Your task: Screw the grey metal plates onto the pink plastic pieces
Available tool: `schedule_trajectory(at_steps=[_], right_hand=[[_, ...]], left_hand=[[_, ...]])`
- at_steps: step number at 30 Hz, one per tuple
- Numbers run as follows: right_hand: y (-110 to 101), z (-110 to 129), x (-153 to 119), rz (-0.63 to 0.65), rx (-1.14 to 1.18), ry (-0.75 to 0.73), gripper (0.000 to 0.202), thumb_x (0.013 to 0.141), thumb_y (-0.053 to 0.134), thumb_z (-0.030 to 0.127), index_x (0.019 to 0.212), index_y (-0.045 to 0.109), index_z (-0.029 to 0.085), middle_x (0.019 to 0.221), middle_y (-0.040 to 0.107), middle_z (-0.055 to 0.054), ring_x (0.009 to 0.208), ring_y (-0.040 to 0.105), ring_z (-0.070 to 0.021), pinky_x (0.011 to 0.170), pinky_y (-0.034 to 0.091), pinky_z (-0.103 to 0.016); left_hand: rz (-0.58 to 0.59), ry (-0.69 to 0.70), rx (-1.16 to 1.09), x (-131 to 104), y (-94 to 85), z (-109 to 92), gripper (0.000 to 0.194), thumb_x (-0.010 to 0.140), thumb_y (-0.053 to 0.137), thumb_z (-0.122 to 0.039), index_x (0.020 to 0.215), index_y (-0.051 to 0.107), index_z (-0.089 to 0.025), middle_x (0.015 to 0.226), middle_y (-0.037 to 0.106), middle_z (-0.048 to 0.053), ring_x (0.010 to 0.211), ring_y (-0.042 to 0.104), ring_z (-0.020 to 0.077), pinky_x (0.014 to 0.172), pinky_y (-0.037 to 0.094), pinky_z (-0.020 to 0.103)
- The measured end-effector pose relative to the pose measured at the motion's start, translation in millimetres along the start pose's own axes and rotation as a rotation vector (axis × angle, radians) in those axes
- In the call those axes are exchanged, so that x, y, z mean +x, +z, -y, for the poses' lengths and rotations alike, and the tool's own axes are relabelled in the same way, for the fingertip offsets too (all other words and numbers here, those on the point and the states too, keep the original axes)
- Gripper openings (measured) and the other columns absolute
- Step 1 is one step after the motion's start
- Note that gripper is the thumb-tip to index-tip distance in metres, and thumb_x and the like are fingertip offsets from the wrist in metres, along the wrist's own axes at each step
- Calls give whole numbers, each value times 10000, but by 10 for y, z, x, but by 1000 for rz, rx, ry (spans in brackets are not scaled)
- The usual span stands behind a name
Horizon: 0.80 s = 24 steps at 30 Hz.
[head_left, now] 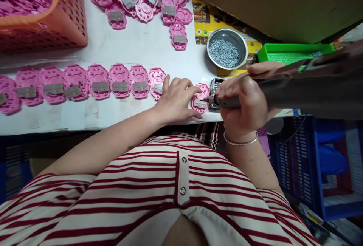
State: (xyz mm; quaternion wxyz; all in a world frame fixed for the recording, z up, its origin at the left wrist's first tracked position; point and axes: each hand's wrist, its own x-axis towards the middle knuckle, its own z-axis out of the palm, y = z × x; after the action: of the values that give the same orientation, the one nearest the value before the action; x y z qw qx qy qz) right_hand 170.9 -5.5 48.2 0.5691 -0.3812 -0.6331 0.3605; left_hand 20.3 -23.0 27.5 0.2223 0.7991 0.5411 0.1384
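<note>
My right hand (244, 102) is wrapped round a dark electric screwdriver (283, 93), held nearly sideways. Its bit reaches the grey metal plate (200, 103) on a pink plastic part (202, 92); whether it sits in a screw is too small to tell. My left hand (177, 100) lies flat-wristed on the table, index finger and thumb on either side of that same part, gripping it. Next to the left fingers is another pink part (157, 78), the end of a row of similar parts (98, 78), each with a grey plate. A small black-rimmed tray (214, 87) is partly hidden behind the right hand.
A steel bowl of small screws (224, 53) stands beyond my hands, beside a green tray (295, 51). A cardboard box (283, 4) is at the back right. An orange basket (70, 19) of pink pieces and a heap of pink parts (147, 2) lie at the back left.
</note>
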Motion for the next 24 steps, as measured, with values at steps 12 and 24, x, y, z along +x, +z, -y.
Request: schedule_trajectory(at_steps=[12,24], right_hand=[[-87,396,3,-148,270,-182,173,867,623,352,766,509,270,499,317,93,361,354,-68,383,416,-216],[-90,435,-50,-105,119,-127,247,871,606,474,791,466,287,489,309,84,359,340,-99,373,385,-264]], left_hand=[[-176,118,-356,-8,92,13,118,715,852,-310,750,764,-240,1022,700,18,1023,582,215,959,405,388],[-238,181,-286,-66,134,-13,232,674,883,-329,685,689,-203,1091,687,35,1066,583,225,1020,358,433]])
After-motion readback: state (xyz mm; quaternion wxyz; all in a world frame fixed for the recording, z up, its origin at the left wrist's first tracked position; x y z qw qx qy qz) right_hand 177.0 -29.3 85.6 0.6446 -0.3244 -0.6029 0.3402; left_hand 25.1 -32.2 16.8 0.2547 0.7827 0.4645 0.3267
